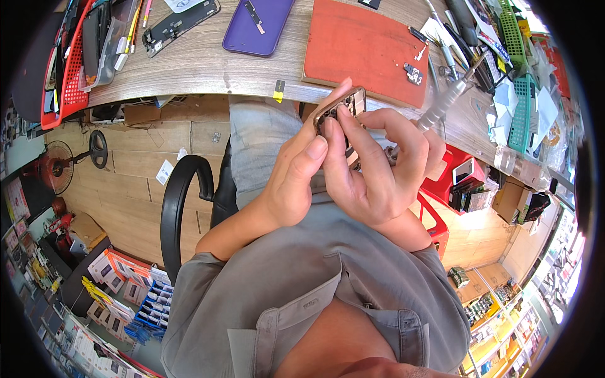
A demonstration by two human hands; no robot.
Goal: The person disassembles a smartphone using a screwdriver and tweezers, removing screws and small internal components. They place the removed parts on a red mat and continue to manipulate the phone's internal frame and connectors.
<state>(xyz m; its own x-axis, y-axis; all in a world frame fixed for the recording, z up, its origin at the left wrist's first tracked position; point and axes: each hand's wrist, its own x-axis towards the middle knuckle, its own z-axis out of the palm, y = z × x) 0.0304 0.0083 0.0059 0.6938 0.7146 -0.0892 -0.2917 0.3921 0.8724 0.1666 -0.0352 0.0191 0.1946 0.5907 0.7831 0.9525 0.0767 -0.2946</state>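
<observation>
My left hand (290, 179) is closed round an opened phone (357, 101), holding it tilted above my lap at the bench edge. Some of its inner parts show, and my fingers hide the rest. The thumb and forefinger of my right hand (381, 176) press at the phone's inside; whether they pinch a small part I cannot tell. A screwdriver (444, 104) with a silvery grip is tucked among the other fingers of that hand, its tip pointing up and right. Beyond the phone, an orange-red pad (359, 47) lies on the bench with small phone parts (413, 74) on it.
A purple phone case (270, 41) bearing a thin strip and a dark phone panel (179, 28) lie on the wooden bench (189, 72). Red basket (74, 88) at far left; tools and green baskets (522, 110) crowd the right. A black chair armrest (179, 201) stands left of me.
</observation>
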